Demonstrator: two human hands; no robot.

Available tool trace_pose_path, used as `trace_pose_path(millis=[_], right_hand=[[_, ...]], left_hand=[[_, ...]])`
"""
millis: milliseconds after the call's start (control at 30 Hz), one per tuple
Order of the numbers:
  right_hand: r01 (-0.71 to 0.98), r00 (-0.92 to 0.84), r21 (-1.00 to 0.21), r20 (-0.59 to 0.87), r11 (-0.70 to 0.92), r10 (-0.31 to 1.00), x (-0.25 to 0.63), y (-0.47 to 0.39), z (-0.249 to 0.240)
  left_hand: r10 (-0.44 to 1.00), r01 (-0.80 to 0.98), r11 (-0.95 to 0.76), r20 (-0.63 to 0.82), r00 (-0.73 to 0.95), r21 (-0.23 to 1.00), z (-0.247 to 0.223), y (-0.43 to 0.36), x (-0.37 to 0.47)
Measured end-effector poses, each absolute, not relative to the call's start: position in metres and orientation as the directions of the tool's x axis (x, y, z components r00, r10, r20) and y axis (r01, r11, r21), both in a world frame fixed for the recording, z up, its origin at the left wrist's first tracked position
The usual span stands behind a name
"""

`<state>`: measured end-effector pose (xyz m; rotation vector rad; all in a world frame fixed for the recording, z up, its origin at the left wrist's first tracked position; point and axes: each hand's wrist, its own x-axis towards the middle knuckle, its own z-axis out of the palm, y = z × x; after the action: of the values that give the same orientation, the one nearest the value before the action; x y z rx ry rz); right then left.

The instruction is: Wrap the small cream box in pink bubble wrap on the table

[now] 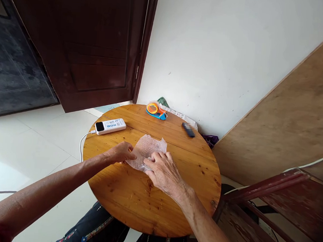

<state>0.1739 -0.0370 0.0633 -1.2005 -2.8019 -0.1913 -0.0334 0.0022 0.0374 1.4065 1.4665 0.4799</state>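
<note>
On the round wooden table (144,204) lies a sheet of bubble wrap (148,146), its near part folded or bunched. My left hand (121,152) grips the wrap's left edge between thumb and fingers. From the right, my right hand (162,171) rests on the near right part of the wrap with its fingers bent and somewhat spread. Whether something lies inside the wrap is hidden.
A white power bank (110,126) with a cable is at the table's left edge. Near the back stand an orange and blue tape dispenser (156,110) and a dark, partly pixelated object (188,130). Wall and door are behind; a wooden chair (273,187) is at right.
</note>
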Motion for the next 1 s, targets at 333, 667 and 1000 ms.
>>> trace_pose_path(millis=[333,667,1000], right_hand=[[0.765,-0.630,0.022,0.236,0.644,0.740,0.175,-0.039,0.054],[0.805,-0.475,-0.277,0.226,0.524,0.850,0.205,-0.056,0.065],[0.889,-0.201,-0.378,0.190,0.261,0.961,0.219,-0.058,0.047]], left_hand=[[0.893,0.121,0.319,-0.341,0.292,0.940,0.040,-0.003,0.006],[0.904,0.584,-0.094,-0.178,0.390,0.806,0.059,-0.013,0.018],[0.833,0.735,-0.516,0.061,0.549,0.440,0.055,-0.013,0.020]])
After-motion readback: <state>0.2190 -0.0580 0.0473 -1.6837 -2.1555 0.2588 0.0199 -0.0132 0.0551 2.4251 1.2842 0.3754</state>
